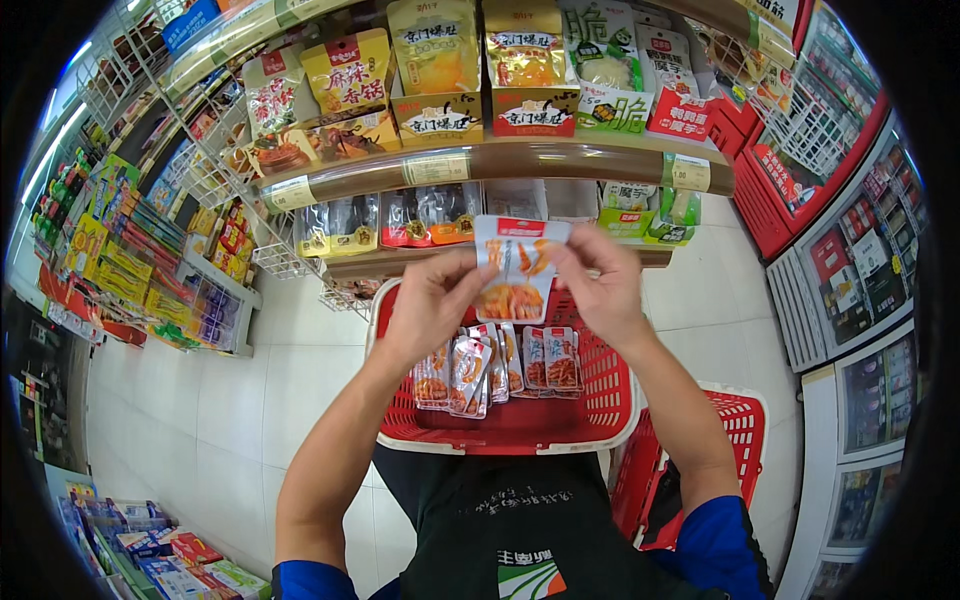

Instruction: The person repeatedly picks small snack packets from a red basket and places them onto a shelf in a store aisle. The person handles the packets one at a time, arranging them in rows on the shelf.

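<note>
Both hands hold one silver snack pouch with a red top band and a picture of orange food, upright above a red plastic shopping basket. My left hand pinches its left edge, and my right hand grips its upper right edge. Inside the basket, several similar pouches lie overlapping at the left, and a smaller stack of pouches with blue lettering lies to their right. The basket's far rim is partly hidden behind the hands and the held pouch.
A brown-edged store shelf with boxed snack packets spans the front, with a lower shelf beneath. A second red basket stands on the tiled floor at the right. Glass-door cabinets line the right side; a snack rack stands left.
</note>
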Available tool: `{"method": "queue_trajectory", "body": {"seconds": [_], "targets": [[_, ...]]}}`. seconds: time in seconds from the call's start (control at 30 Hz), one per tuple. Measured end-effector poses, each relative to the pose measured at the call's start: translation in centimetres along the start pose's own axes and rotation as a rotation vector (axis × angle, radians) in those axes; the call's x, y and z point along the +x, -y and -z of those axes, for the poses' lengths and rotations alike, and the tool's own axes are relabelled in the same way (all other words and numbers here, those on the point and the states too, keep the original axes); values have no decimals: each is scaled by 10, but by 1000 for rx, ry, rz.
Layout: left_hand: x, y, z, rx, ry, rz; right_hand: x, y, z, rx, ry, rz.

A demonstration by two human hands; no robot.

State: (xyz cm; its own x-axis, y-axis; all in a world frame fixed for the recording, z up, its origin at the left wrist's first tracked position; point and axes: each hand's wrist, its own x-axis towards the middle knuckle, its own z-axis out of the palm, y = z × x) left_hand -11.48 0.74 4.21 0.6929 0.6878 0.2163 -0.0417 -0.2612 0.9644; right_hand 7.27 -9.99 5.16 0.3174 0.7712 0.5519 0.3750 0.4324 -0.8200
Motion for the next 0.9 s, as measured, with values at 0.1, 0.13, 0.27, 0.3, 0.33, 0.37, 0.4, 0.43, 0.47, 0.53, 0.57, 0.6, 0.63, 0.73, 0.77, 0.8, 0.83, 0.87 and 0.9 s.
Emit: {"method": "queue_trajectory", "body": {"seconds": [0.1, 0.13, 0.27, 0.3, 0.33, 0.37, 0.4, 0.43, 0.47, 0.53, 0.57, 0.6, 0.63, 0.73, 0.77, 0.8, 0.83, 0.87, 0.9], "targets": [[-24, 65, 8, -74, 47, 129, -29, -50, -17, 190, 167, -426], [-33, 82, 8, -141, 45, 218, -40, -70, -25, 221, 188, -507], [-60, 138, 22, 298, 64, 463, -89, -153, -66, 291, 305, -890], [-63, 144, 26, 541, 86, 498, -102, -167, -73, 248, 324, -880], [-69, 150, 29, 591, 125, 473, -107, -176, -78, 143, 388, -900], [-76, 159, 28, 739, 179, 364, -112, -185, -83, 37, 451, -918], [-86, 171, 28, 883, 225, 260, -117, -195, -93, 2, 488, -935], [-87, 170, 26, 1024, 278, 143, -120, -204, -100, -38, 513, -951], [-88, 170, 21, 1007, 396, 286, -124, -213, -105, -77, 539, -966], [-86, 170, 14, 1108, 543, 159, -129, -224, -111, -161, 540, -901], [-86, 170, 11, 1156, 615, 94, -131, -229, -112, -202, 541, -868], [-86, 175, 10, 1205, 673, 76, -128, -226, -116, -174, 491, -917], [-88, 179, 12, 1190, 686, 101, -129, -225, -121, -154, 449, -918], [-95, 190, 16, 1129, 715, 137, -130, -227, -123, -201, 414, -935], [-96, 194, 16, 1138, 729, 132, -131, -229, -122, -299, 422, -844], [-95, 192, 16, 1150, 743, 128, -133, -228, -123, -394, 427, -752], [-94, 191, 15, 1161, 758, 122, -133, -228, -123, -490, 430, -659], [-94, 195, 14, 1162, 762, 111, -135, -227, -120, -546, 456, -643], [-93, 194, 13, 1150, 771, 136, -131, -219, -116, -575, 477, -614]]}}
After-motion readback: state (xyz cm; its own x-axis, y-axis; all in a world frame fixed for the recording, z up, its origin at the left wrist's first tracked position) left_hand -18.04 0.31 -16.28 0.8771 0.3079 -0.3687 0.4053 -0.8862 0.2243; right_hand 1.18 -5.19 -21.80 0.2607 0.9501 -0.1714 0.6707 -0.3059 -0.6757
